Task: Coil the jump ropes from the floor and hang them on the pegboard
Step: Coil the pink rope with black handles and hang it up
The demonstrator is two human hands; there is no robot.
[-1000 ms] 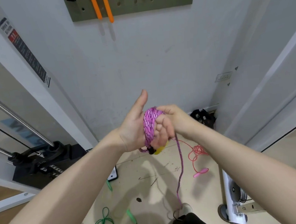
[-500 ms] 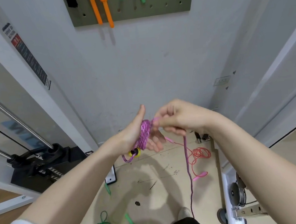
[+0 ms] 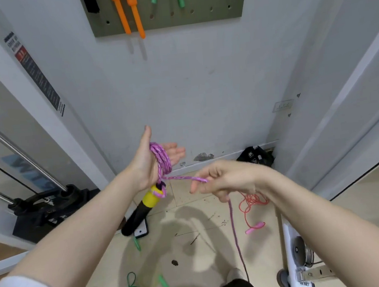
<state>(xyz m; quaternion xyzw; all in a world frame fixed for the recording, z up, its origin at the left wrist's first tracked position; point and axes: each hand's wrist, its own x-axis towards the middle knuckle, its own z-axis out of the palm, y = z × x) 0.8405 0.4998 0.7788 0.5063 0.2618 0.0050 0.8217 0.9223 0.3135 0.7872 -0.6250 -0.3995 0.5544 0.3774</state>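
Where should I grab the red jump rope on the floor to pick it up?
Probably by the pink handle at the near end of the red jump rope, coming from above. It lies flat and clear of the tangled loops, so it is the one firm part; the thin cord would slip and snag.

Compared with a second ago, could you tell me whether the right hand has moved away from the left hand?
Yes. The right hand has drawn the purple rope rightward, off the left hand, toward the red rope.
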